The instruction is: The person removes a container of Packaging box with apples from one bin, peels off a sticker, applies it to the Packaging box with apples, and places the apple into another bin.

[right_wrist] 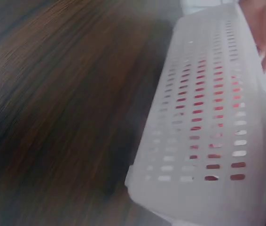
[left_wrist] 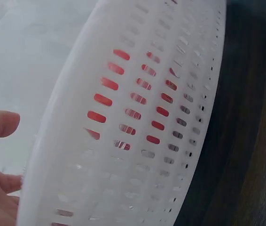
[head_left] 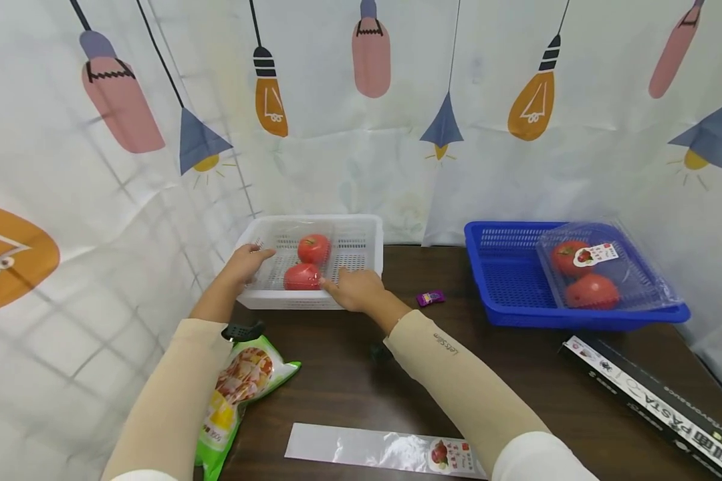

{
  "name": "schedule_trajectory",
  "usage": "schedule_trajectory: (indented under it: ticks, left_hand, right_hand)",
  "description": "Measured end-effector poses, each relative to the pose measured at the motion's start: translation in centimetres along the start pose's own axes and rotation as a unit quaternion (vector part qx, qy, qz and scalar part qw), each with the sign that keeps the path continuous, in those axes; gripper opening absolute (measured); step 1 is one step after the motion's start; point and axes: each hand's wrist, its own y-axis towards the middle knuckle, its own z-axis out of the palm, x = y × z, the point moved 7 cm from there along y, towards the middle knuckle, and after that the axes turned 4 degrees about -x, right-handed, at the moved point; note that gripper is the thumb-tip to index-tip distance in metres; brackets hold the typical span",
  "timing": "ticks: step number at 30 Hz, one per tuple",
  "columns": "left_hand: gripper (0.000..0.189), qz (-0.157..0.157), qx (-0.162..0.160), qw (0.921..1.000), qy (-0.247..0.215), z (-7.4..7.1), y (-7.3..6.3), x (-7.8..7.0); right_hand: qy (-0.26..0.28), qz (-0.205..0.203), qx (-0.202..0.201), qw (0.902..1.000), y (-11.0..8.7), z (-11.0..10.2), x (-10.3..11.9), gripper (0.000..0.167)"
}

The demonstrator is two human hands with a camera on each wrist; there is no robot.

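Observation:
A white slotted basket stands at the back left of the table. Inside it lies a clear plastic box with two red tomatoes. My left hand is over the basket's left end, its fingers at the box's left side. In the left wrist view its thumb stands apart from the other fingers. Reaching over the front rim, my right hand has its thumb at the box's right edge, close by the front tomato. The basket wall hides part of both hands in the wrist views.
To the right stands a blue basket with another clear box of tomatoes. A purple wrapped candy lies between the baskets. Nearer are a green food bag, a labelled clear strip and a long black pasta box.

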Motion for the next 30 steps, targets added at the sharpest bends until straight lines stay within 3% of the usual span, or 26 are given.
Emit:
schedule_trajectory:
  ticks: [3, 8, 14, 17, 22, 30]
  left_hand:
    - [0.078, -0.026, 0.019, 0.9991, -0.028, -0.1, 0.2, 0.2]
    - [0.075, -0.027, 0.010, 0.9953, -0.092, -0.1, 0.6, 0.2]
    - [0.072, -0.037, -0.013, 0.9848, -0.169, -0.3, 0.5, 0.8]
    - [0.075, -0.015, -0.005, 0.9849, -0.172, -0.3, 0.6, 0.6]
    - [0.088, 0.020, 0.008, 0.9883, -0.151, -0.4, 0.7, 0.1]
    - [0.090, 0.034, -0.006, 0.9885, -0.147, -0.5, -0.1, 0.3]
  right_hand:
    - [0.063, -0.021, 0.004, 0.9978, 0.4, -0.5, 0.6, 0.071]
    - [0.191, -0.036, -0.014, 0.9808, 0.8, -1.1, 0.6, 0.067]
    - [0.171, -0.037, 0.037, 0.9838, 0.6, -0.1, 0.9, 0.078]
    - [0.192, -0.050, 0.048, 0.9789, 0.8, -0.2, 1.0, 0.076]
    - [0.278, -0.067, 0.009, 0.9581, 1.1, -1.3, 0.6, 0.075]
    - [0.330, 0.010, -0.053, 0.9423, 0.9, -1.3, -0.5, 0.084]
